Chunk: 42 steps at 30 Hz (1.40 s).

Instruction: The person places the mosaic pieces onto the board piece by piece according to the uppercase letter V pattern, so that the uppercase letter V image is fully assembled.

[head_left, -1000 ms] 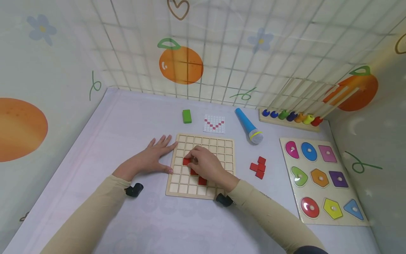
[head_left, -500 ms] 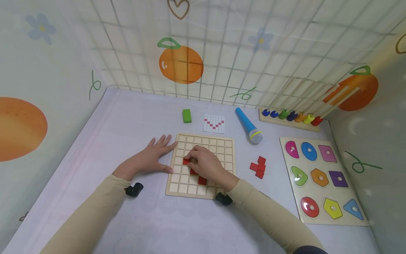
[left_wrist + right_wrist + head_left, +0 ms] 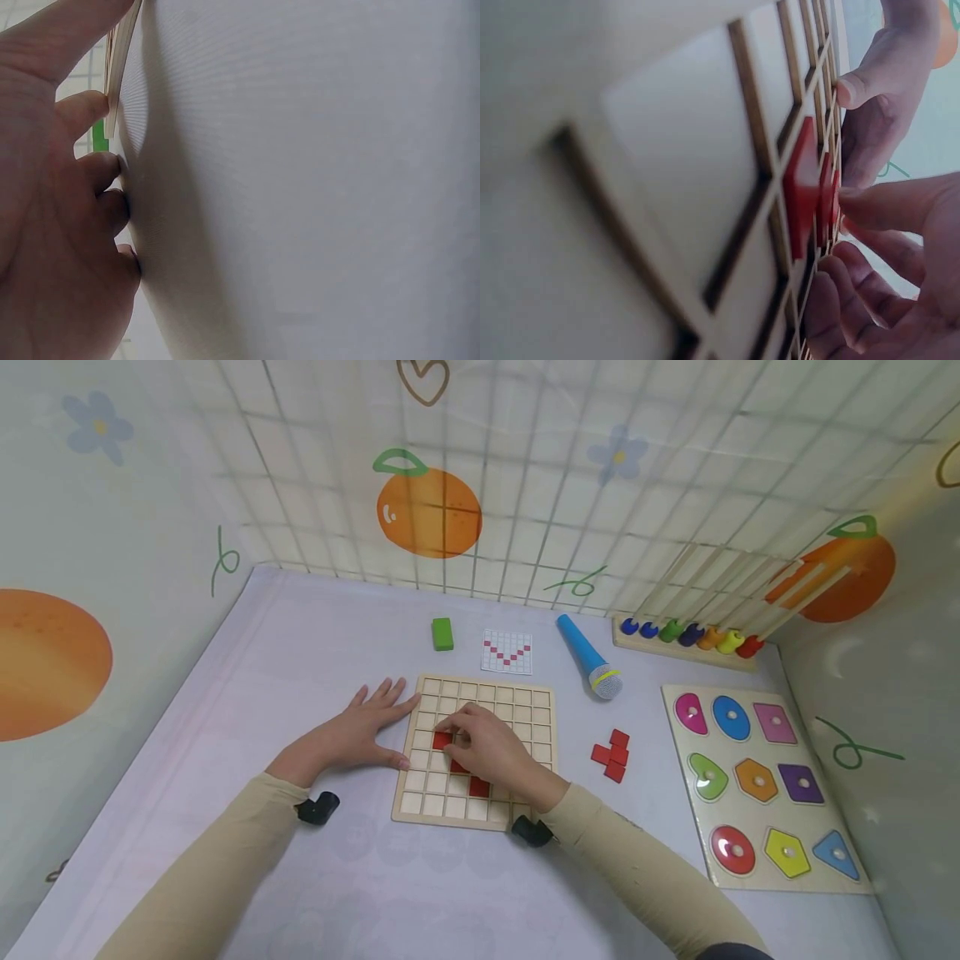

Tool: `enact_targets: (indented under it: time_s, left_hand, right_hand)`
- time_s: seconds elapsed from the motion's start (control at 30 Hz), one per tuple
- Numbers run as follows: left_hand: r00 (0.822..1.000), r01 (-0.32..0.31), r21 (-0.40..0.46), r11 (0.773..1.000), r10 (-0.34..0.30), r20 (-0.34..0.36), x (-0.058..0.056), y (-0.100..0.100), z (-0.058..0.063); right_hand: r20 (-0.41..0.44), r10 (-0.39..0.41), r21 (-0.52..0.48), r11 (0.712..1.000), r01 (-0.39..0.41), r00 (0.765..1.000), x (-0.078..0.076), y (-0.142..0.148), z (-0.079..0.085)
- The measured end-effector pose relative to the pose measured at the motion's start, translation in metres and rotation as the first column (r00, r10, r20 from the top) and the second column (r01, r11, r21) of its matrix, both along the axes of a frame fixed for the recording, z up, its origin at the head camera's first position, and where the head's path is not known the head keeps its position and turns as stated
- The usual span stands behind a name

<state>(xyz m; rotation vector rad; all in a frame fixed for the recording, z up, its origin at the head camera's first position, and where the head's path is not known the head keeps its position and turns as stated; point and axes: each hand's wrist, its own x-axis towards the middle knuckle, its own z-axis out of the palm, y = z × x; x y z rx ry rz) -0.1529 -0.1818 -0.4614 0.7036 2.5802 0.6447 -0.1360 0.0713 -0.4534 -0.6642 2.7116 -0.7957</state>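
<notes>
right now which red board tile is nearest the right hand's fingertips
The leftmost red tile, at the right hand's fingertips; the other two on the board sit lower, further right.

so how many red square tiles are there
7 in view: three red tiles diagonally on the grid board, four loose red tiles on the table to its right. The right hand may hide others.

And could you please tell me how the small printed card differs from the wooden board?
Size: the printed card is much smaller than the wooden grid board.
Marks: the card shows a printed red V, while the board holds loose red tiles, three visible in a diagonal.
Contact: the left hand touches the board's edge; no hand touches the card.
Shared: both lie flat and carry a square grid.
</notes>
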Motion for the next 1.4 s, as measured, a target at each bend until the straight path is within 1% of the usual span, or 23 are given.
enact_targets:
  time_s: [0.33,0.6,0.73,1.1,1.4]
  left_hand:
    - [1.0,-0.008,-0.008,1.0,0.008,-0.007,0.001,0.001,0.0]
    - [1.0,-0.014,-0.017,1.0,0.013,-0.011,0.001,0.001,-0.001]
    - [1.0,-0.017,-0.024,1.0,0.016,-0.01,0.001,0.001,-0.001]
    - [1.0,-0.016,-0.026,1.0,0.015,-0.01,0.001,0.0,-0.004]
    - [1.0,-0.014,-0.022,1.0,0.014,-0.009,0.001,0.001,-0.002]
  right_hand:
    - [0.039,-0.045,-0.068,0.997,0.048,0.998,0.004,0.012,0.003]
    - [0.014,-0.06,-0.115,0.992,0.061,0.998,0.008,0.032,0.008]
    - [0.02,-0.08,-0.139,0.987,0.082,0.997,0.011,0.042,0.009]
    - [0.013,-0.147,-0.124,0.981,0.148,0.989,0.022,0.073,0.01]
    - [0.005,-0.184,-0.129,0.975,0.183,0.983,0.028,0.1,0.015]
